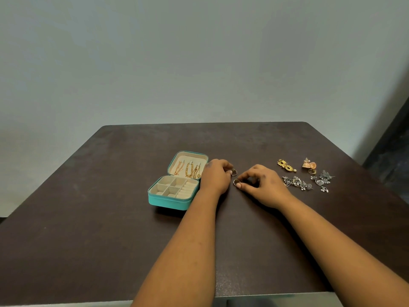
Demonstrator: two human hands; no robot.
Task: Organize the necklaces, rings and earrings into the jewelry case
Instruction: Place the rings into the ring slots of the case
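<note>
Necklaces (188, 169) already hang in the jewelry case (174, 187) lid; left hand (215, 176) and right hand (262, 181) each pinch a ring, earrings (306, 176) remaining on the counter (88, 218).

Dark table (110, 218) bears teal jewelry case (168, 201), seemingly earrings (305, 176).

A dark brown desk (99, 218) with rounded far corners stands against a plain, pale grey-green wall (177, 63). The desktop is matte and faintly scuffed. At the far right a dark vertical surface (391, 147) meets the wall. Light is soft and even.
</note>
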